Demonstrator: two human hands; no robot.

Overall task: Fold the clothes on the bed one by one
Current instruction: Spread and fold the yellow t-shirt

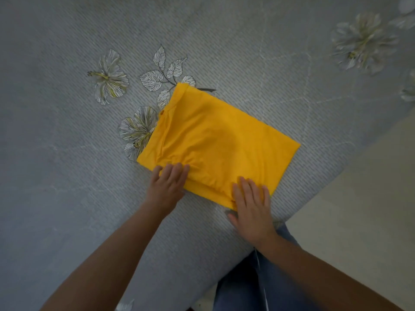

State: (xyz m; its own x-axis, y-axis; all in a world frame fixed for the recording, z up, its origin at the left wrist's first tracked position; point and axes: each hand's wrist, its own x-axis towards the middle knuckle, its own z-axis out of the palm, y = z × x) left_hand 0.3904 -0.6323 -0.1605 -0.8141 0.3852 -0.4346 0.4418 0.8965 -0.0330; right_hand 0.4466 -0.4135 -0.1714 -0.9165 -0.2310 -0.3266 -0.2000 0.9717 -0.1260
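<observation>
Yellow shirt (pixel 215 140) is sitting on the bed (pixel 67 153), folded into a fairly neat rectangle that's turned a bit diagonal, with its far corner pointing up toward the leaf print and its right corner out near the bed's edge. It lies flat on the grey bedsheet with the white flower pattern, partly covering one of the flowers on its left side.

Both hands are on the near edge of it. The left hand (pixel 167 185) is at the near-left corner, fingers (pixel 177 170) laid out mostly straight on top of the fabric, thumb off to the side on the sheet. There's a small bunch of wrinkles right at those fingertips. The right hand (pixel 251 207) is on the near-right corner, fingers spread and flat, pressing down on the cloth, with the palm hanging off the edge over the sheet. Neither hand is actually gripping anything, just flat palms on top.

You can see layered edges of the fold between the two hands. Blue jeans (pixel 242 283) show at the bottom, and pale floor (pixel 359 187) on the right.
</observation>
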